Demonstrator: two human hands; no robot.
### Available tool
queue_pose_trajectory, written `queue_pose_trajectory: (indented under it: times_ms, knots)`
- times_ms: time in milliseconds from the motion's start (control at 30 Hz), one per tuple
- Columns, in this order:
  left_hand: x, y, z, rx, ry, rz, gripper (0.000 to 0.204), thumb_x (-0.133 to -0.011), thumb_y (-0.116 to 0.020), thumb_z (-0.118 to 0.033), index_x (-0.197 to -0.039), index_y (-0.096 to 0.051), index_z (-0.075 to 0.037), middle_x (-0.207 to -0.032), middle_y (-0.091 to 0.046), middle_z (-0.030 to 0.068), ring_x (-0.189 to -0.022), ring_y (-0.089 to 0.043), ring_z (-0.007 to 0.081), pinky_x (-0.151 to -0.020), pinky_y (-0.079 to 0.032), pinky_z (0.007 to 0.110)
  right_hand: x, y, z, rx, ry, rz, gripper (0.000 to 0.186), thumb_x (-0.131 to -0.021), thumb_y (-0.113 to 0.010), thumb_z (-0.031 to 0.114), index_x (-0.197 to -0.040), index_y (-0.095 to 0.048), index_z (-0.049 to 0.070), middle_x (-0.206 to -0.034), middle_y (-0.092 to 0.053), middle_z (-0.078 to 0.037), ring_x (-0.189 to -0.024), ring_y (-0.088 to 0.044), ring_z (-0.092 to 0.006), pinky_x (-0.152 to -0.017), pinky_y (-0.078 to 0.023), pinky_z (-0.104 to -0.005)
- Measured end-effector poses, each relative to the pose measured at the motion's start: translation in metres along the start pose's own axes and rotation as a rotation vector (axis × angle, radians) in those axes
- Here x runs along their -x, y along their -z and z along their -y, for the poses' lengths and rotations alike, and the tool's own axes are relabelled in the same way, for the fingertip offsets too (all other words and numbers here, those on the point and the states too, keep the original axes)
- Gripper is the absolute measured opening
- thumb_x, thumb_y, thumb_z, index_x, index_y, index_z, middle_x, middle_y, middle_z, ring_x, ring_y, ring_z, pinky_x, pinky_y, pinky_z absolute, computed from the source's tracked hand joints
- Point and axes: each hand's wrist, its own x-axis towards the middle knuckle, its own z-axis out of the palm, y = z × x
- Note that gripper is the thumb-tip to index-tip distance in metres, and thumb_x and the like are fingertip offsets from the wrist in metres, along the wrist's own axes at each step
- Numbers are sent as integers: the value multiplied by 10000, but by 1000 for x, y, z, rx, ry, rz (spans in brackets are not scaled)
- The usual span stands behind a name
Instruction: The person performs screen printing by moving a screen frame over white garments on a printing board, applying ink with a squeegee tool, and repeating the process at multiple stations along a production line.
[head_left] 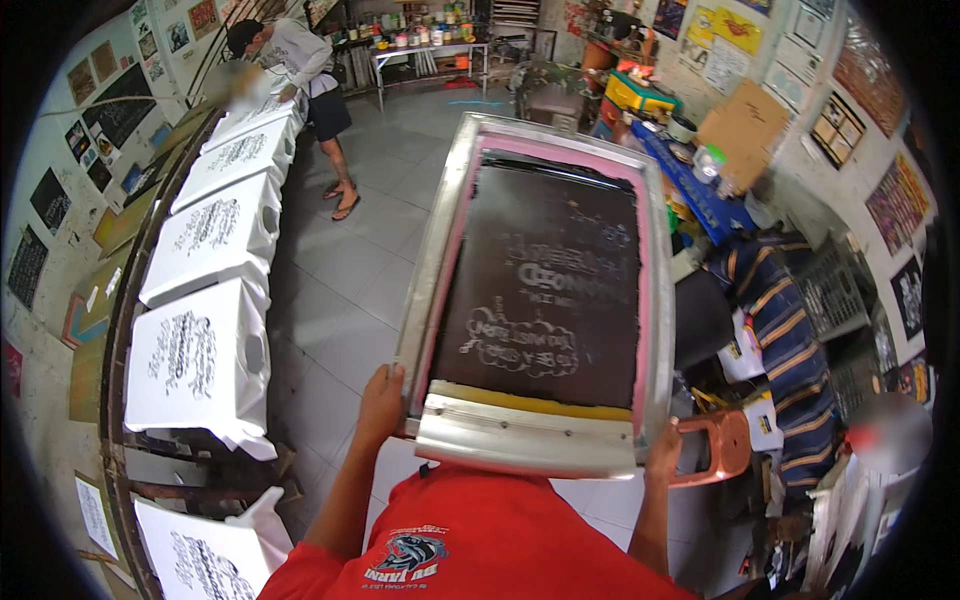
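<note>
Screen is up off the floor, just in front of its holder's red top. From where I stand, the left hand has its fingers clamped on its left rail, and the right hand grips its near right corner. A metal bar lies across its near end. White shirts line a surface to its left. I'd judge its frame stiff and a bit weighty, its mesh fragile: best held by the rails.
</note>
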Motion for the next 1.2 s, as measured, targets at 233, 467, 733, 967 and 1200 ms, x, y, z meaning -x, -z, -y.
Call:
queue_pose_trajectory:
  times_ms: [233,467,733,967,1200]
  knots:
    - [-213,-49,-29,100,110,185,487,-987,-460,-442,-999,-587,28,-860,-632,242,-816,-612,387,-761,-470,442,-134,-113,-8,-33,-82,-15,650,-1045,-346,476,-973,-585,-125,-885,-621,-148,-814,-507,-216,-749,-431,-403]
    - [-431,-90,-50,38,216,164,482,-978,-483,-438,-983,-596,31,-804,-648,202,-771,-637,334,-723,-484,426,-300,-266,119,24,-20,-16,667,-1039,-338,484,-948,-592,-126,-830,-608,-184,-782,-511,-261,-754,-419,-427]
    - [-643,-100,-30,95,239,-37,455,-983,-480,-412,-922,-583,27,-723,-610,166,-686,-599,301,-667,-467,421,-482,-470,249,35,75,41,642,-1049,-325,435,-884,-574,-133,-848,-620,-245,-775,-532,-367,-777,-406,-469]
    - [-859,-110,-13,113,302,-81,478,-988,-471,-419,-950,-588,42,-819,-632,219,-769,-614,347,-729,-468,436,-628,-643,340,132,76,162,601,-1045,-341,401,-960,-575,-147,-931,-627,-266,-833,-540,-369,-814,-416,-450]
    - [-1093,-122,-19,89,235,16,501,-982,-480,-440,-1004,-589,49,-900,-643,273,-870,-630,417,-784,-473,453,-754,-780,399,169,143,79,597,-1042,-353,413,-1082,-597,-130,-1058,-626,-265,-941,-548,-322,-889,-412,-420]
